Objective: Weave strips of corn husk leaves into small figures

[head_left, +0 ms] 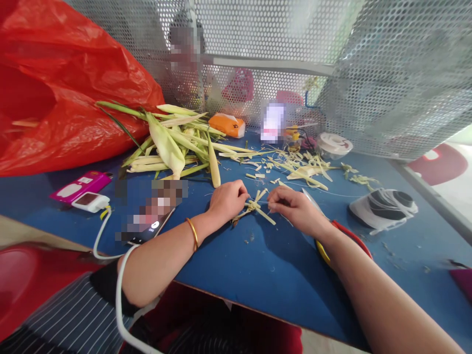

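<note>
A small tied bundle of pale corn husk strips (254, 206) lies on the blue table between my two hands. My left hand (227, 201) is closed in a pinch at the bundle's left side, on what looks like a thin thread. Fingertips pressed together, my right hand (289, 204) pinches the thread just right of the bundle. Scissors with red and yellow handles (356, 237) lie partly hidden under my right forearm. Cut husk scraps (306, 172) are scattered beyond the hands.
Corn husks (165, 147) are heaped beside a red plastic bag (73, 93). A phone (151, 221), a purple box (81, 187) and a white cable (120, 295) lie left. A thread spool (383, 209) sits right; a tape roll (334, 144) and tissue pack (226, 125) stand behind.
</note>
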The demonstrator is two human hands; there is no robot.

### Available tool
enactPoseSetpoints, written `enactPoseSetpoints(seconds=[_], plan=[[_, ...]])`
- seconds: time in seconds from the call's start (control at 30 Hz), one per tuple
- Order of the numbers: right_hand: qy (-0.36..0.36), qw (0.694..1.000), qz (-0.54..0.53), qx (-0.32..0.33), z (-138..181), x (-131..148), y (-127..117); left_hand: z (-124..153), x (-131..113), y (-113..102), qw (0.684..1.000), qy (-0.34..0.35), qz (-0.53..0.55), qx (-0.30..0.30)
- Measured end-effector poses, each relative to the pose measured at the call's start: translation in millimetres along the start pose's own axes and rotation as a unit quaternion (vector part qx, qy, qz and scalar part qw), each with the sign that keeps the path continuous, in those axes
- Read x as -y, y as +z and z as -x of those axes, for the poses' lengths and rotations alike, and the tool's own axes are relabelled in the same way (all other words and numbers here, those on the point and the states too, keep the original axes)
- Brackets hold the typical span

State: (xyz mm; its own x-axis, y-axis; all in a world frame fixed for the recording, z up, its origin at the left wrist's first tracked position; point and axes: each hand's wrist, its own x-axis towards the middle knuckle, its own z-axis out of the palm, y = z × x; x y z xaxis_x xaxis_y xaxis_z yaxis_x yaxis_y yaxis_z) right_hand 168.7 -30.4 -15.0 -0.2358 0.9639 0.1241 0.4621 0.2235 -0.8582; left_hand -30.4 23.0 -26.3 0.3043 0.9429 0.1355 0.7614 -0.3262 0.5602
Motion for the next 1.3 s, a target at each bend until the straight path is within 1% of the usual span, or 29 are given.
enactPoseSetpoints(seconds=[0.03, 0.1, 0.2, 0.27, 0.33, 0.4, 0.43, 0.5, 0.57, 0.6, 0.77, 0.87, 1.0, 1.07, 1.17, 1.23, 1.3], plan=[[-0.014, 0.999, -0.037, -0.017, -0.2, 1.8, 2.7, 0.4, -0.5, 0.3, 1.000, 0.002, 0.009, 0.003], [-0.021, 0.994, -0.110, -0.017, -0.2, 4.7, 8.5, 0.8, -1.1, 1.2, 0.999, 0.005, 0.034, 0.010], [0.017, 0.980, -0.199, 0.027, 0.5, 6.0, 14.8, 0.0, 0.1, 3.6, 0.996, 0.008, 0.083, 0.007], [0.045, 0.972, -0.224, 0.044, 0.7, 5.0, 16.7, -1.4, 1.2, 5.4, 0.988, 0.008, 0.153, 0.006], [0.057, 0.971, -0.229, 0.044, 0.3, 3.8, 17.7, -2.5, 1.0, 6.1, 0.964, 0.002, 0.264, 0.020], [0.055, 0.970, -0.233, 0.036, -0.3, 3.1, 18.2, -2.6, -1.2, 5.2, 0.930, -0.007, 0.365, 0.052], [0.054, 0.970, -0.236, 0.032, -0.6, 3.1, 18.4, -2.3, -2.8, 4.4, 0.914, -0.010, 0.399, 0.073], [0.053, 0.970, -0.235, 0.026, -0.9, 3.3, 18.7, -1.2, -5.9, 2.8, 0.893, -0.011, 0.434, 0.117], [0.054, 0.972, -0.228, 0.023, -1.0, 3.5, 19.0, -0.4, -7.5, 2.5, 0.885, -0.006, 0.442, 0.144], [0.053, 0.973, -0.223, 0.023, -1.0, 3.4, 19.2, -0.3, -7.5, 3.0, 0.887, 0.001, 0.439, 0.147], [0.046, 0.986, -0.160, 0.022, 0.3, 2.3, 21.9, -1.5, -3.3, 9.6, 0.916, 0.049, 0.379, 0.121], [0.054, 0.991, -0.123, 0.020, 1.3, 3.2, 23.4, -1.2, -1.2, 11.1, 0.931, 0.054, 0.342, 0.115], [0.066, 0.990, -0.121, 0.008, 1.4, 6.1, 24.9, 0.3, -1.5, 7.1, 0.945, 0.058, 0.307, 0.102], [0.076, 0.987, -0.140, -0.011, 0.8, 6.5, 26.4, 1.0, -3.5, 4.1, 0.949, 0.063, 0.299, 0.077], [0.087, 0.975, -0.200, -0.031, -0.3, 4.5, 30.0, 2.2, -8.8, 1.5, 0.956, 0.091, 0.279, 0.014], [0.079, 0.972, -0.221, -0.024, -1.0, 2.6, 32.3, 3.1, -12.4, 1.9, 0.955, 0.117, 0.272, -0.020], [0.068, 0.974, -0.218, -0.013, -1.6, 1.5, 33.4, 3.7, -14.8, 3.3, 0.952, 0.131, 0.273, -0.043]])
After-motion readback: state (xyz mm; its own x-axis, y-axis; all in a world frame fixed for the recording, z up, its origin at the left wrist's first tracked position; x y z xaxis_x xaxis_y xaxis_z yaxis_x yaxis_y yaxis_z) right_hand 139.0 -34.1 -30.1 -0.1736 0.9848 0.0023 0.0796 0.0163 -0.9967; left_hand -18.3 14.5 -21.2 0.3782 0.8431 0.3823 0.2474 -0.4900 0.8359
